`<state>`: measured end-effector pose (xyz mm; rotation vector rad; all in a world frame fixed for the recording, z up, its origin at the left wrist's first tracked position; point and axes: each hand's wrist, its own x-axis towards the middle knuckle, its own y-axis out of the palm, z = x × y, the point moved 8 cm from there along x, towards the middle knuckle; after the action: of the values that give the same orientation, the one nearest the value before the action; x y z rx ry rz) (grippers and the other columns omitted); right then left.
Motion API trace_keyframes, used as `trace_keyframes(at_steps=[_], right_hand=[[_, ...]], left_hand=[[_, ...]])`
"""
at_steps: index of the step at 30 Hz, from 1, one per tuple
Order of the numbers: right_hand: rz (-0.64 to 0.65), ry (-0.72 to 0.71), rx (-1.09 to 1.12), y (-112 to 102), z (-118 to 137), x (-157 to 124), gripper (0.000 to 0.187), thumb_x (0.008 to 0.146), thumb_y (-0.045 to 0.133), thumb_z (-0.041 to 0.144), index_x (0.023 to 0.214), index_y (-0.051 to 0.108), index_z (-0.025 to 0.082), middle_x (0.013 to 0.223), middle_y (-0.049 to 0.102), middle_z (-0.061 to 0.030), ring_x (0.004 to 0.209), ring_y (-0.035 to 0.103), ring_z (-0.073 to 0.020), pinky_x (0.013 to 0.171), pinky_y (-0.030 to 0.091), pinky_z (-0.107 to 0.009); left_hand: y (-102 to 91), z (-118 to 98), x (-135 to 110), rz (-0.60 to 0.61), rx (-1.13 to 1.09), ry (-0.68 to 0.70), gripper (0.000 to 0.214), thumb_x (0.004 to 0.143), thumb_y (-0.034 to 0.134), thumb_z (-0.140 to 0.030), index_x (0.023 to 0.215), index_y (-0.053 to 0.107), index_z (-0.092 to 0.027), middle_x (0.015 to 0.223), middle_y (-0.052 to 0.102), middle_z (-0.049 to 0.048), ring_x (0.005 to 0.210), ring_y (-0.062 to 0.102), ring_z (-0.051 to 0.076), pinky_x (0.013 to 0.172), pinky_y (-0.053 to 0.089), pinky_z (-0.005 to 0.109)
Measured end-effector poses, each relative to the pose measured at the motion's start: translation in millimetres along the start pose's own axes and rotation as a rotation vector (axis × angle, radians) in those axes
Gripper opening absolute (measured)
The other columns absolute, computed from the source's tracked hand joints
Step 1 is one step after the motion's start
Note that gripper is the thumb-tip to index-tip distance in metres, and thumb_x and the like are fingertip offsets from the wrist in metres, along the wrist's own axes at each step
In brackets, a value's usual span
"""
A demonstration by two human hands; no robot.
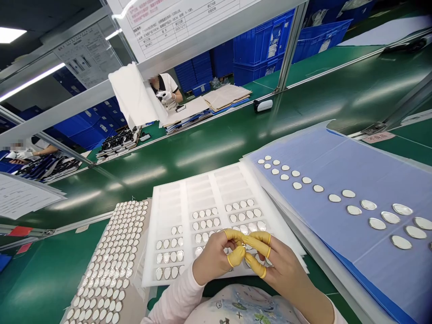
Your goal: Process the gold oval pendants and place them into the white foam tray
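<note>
Tiny metal piece [243, 245] was pinched narrow by the fingers [236, 255] of my left hand [212, 260] and right hand [285, 266], held above the foam tray [199, 191], likely for close checking.

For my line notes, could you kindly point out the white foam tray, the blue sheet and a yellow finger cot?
White foam tray [216, 189]: head view, on a bare part near its far end.
Blue sheet [337, 153]: head view, on its bare upper surface.
Yellow finger cot [236, 256]: head view, on its outer surface.
</note>
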<state>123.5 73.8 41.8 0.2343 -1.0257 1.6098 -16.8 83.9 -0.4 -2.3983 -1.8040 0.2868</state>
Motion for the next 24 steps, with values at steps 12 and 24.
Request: trace_keyframes(at_steps=[12, 24], right_hand=[[0.051, -0.051, 0.045, 2, 6, -3, 0.038, 0.092, 0.059, 0.012, 0.123, 0.059, 0.033, 0.094, 0.069, -0.0074, 0.08, 0.069, -0.0227, 0.066, 0.062, -0.039], [0.16, -0.037, 0.197, -10, 13, 7, 0.026, 0.091, 0.066, 0.018, 0.113, 0.064, 0.033, 0.085, 0.068, -0.0031, 0.068, 0.066, -0.0181, 0.059, 0.059, -0.031]], left_hand=[[4.8, -19, -8, 0.001, -0.053, 0.193, 0.025, 0.083, 0.066, -0.03, 0.103, 0.067, -0.016, 0.092, 0.071, 0.0064, 0.078, 0.065, 0.015, 0.074, 0.058, 0.028], [12.3, -4, -14, 0.128, -0.19, 0.175, 0.042, 0.085, 0.069, -0.051, 0.107, 0.064, -0.016, 0.096, 0.071, 0.0093, 0.077, 0.069, 0.016, 0.075, 0.059, 0.03]])
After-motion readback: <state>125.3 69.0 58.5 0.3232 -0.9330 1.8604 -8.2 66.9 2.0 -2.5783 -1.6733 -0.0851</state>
